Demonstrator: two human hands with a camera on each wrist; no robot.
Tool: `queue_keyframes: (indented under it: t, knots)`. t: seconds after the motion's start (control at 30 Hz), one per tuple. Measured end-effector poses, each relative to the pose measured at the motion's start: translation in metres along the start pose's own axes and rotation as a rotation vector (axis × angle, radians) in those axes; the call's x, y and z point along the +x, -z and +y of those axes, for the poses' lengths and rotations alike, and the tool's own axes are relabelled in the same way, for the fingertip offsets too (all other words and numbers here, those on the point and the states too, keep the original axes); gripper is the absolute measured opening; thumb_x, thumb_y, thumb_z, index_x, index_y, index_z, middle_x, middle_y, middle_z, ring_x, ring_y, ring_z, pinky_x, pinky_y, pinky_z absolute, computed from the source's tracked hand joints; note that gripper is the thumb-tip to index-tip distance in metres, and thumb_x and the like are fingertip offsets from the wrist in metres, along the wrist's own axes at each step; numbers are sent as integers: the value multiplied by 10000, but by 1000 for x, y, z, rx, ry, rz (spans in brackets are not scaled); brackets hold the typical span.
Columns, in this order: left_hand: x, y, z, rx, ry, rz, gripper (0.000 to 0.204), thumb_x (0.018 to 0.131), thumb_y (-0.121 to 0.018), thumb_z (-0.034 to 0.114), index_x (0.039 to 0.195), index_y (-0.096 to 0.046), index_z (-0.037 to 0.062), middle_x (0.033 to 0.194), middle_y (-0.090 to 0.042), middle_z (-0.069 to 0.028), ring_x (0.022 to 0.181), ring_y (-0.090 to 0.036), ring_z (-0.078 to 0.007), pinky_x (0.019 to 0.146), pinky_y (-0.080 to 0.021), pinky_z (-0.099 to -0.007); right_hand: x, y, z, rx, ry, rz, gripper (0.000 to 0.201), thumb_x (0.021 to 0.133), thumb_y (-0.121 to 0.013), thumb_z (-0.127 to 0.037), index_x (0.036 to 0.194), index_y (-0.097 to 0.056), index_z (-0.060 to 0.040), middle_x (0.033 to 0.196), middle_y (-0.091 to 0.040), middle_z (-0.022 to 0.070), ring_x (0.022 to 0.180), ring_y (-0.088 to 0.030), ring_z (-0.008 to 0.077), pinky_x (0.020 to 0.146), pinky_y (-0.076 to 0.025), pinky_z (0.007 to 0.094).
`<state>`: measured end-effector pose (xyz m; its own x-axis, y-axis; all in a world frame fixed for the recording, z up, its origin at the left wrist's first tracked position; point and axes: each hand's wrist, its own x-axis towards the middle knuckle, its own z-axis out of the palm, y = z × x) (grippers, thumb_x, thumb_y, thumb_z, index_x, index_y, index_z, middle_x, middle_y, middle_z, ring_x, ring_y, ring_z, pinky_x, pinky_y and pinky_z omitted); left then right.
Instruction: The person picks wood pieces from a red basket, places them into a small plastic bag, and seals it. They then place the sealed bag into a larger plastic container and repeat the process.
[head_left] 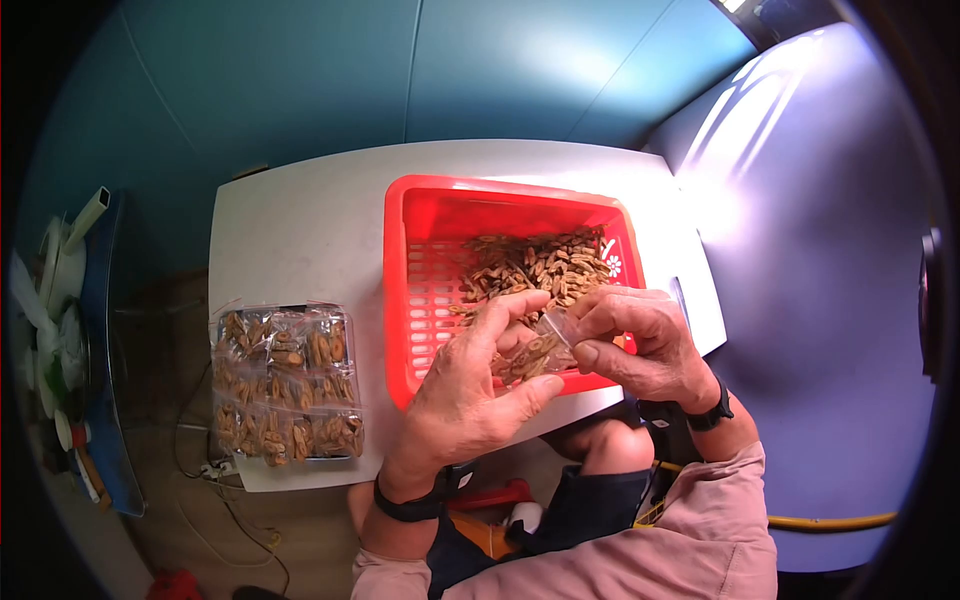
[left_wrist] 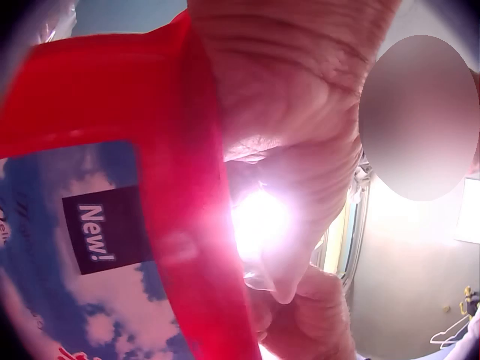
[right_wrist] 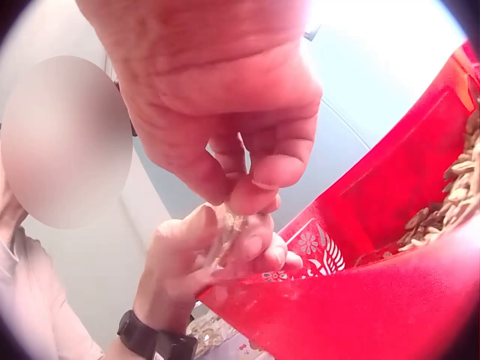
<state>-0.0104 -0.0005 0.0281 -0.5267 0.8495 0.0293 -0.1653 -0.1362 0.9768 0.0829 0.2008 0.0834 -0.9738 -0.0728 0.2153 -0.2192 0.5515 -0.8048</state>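
A small clear plastic bag (head_left: pixel 538 352) with brown dried slices in it is held above the near edge of a red basket (head_left: pixel 395 300). My left hand (head_left: pixel 468 395) cradles the bag from the left, fingers curled behind it and thumb along its lower side. My right hand (head_left: pixel 645 345) pinches the bag's top edge between thumb and fingers; the right wrist view shows this pinch of the right hand (right_wrist: pixel 217 112) above the left hand (right_wrist: pixel 180 255). Inside the basket lies a heap of loose brown slices (head_left: pixel 560 270), mostly toward its right side.
Several filled clear bags (head_left: pixel 285 385) lie in rows on a tray at the left of the white table (head_left: pixel 300 225). Blue panels (head_left: pixel 300 70) stand behind the table. Cables (head_left: pixel 225 500) hang and lie at the lower left. Other items stand on a shelf (head_left: pixel 110 430) at the far left.
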Motion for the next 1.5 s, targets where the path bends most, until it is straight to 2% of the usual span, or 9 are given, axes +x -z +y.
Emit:
queue_keyframes:
  t: [0.03, 0.17, 0.23, 0.33, 0.6, 0.8, 1.03, 1.2, 1.5]
  knots:
    - [-4, -2, 7, -95, 50, -30, 612, 915, -715, 51, 1460, -439, 26, 1173, -649, -74, 1090, -644, -150, 884, -526, -296, -8, 4, -6, -5, 5, 10, 95, 847, -747, -13, 895, -667, 6, 836, -680, 87, 727, -664, 199, 619, -499, 314]
    - [-13, -20, 9, -169, 94, -145, 532, 981, -606, 44, 1476, -415, 12, 1118, -686, -73, 1055, -630, -123, 943, -498, -286, -43, 9, -34, 212, -232, 111, 50, 889, -659, 36, 925, -678, 8, 828, -684, 40, 714, -650, 81, 613, -507, 254]
    - [-19, -40, 8, -289, 91, -148, 411, 1010, -587, 67, 1406, -497, 3, 1081, -706, -65, 1048, -633, -115, 966, -491, -287, -62, 13, -38, 159, -217, 54, 42, 900, -680, 72, 934, -659, 60, 953, -685, 97, 781, -699, 122, 682, -573, 249]
    - [-35, -64, -8, -401, 96, -210, 185, 1014, -633, 88, 1169, -652, -11, 1101, -715, -68, 995, -668, -121, 928, -521, -286, -89, 9, -52, 167, -208, 133, 76, 868, -671, 63, 933, -674, 23, 809, -684, 38, 733, -683, 84, 653, -548, 236]
    - [-108, -124, -16, -491, 172, -124, 134, 959, -714, 93, 1051, -666, 8, 1039, -728, -78, 952, -681, -130, 907, -531, -279, -171, -13, -73, 287, -186, 157, 144, 869, -678, 78, 1003, -664, 27, 829, -702, 42, 762, -694, 69, 657, -548, 223]
    - [-157, -156, -26, -436, 273, -51, 127, 915, -769, 117, 960, -678, 40, 895, -720, -43, 797, -661, -99, 762, -536, -251, -230, -35, -83, 733, -372, 167, 259, 949, -698, -67, 1180, -654, 43, 878, -708, 36, 705, -652, 58, 633, -535, 197]
    - [-197, -192, -40, -358, 331, -13, 212, 910, -794, 194, 884, -637, 54, 786, -673, -20, 686, -599, -53, 585, -462, -186, -280, -62, -73, 783, -473, 39, 247, 957, -738, -142, 1137, -677, 16, 858, -707, 17, 641, -610, 29, 577, -492, 176]
    - [-213, -201, -49, -375, 443, -2, 310, 970, -720, 276, 1095, -698, -7, 1009, -701, -54, 869, -679, -102, 705, -598, -226, -308, -71, -64, 827, -430, 103, 155, 946, -746, -115, 1033, -682, -5, 822, -703, 16, 634, -629, 40, 554, -491, 183]
    - [-213, -209, -57, -253, 408, 10, 237, 986, -702, 219, 1087, -694, 4, 988, -715, -42, 831, -676, -79, 676, -581, -215, -323, -82, -54, 913, -454, 219, 125, 901, -778, -74, 943, -680, -9, 768, -692, 31, 604, -636, 68, 551, -508, 200]
